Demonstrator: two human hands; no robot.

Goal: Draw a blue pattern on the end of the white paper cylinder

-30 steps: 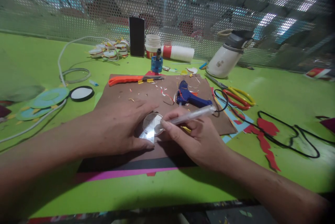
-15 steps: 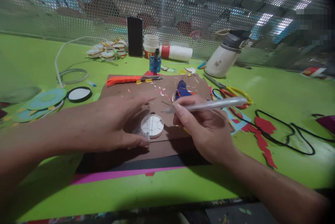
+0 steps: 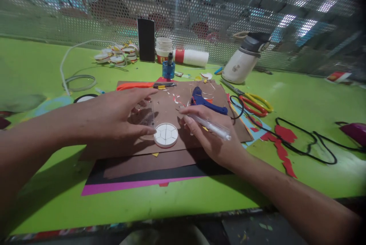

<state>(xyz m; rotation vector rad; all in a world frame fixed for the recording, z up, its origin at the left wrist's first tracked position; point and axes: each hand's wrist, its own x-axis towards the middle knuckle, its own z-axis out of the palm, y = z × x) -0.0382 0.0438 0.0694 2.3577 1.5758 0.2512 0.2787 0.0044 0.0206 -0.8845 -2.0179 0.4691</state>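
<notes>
A small white disc [image 3: 166, 136] with dark lines drawn in a football-like pattern lies flat on the brown board [image 3: 171, 109]. My left hand [image 3: 114, 113] grips a clear plastic ruler [image 3: 148, 117] between thumb and fingers, tilted up at the disc's left side. My left thumb tip is at the disc's edge. In my right hand [image 3: 215, 132] is a pen with a clear barrel [image 3: 213, 127], its rear end pointing right and toward me. Its tip is partly hidden by my fingers, off to the disc's right and above the board.
Beyond my right hand lie a blue glue gun [image 3: 204, 102] and scissors [image 3: 254, 103]. An orange cutter [image 3: 137, 86] rests on the board. Farther back stand a phone [image 3: 146, 41], paper cups [image 3: 191, 58] and a bottle [image 3: 241, 62]. A black cord [image 3: 303, 151] runs across the right side.
My left hand has drawn the ruler left and up, off the disc, which now shows whole. The pen has swung round in my right hand, its rear end now lower and nearer me.
</notes>
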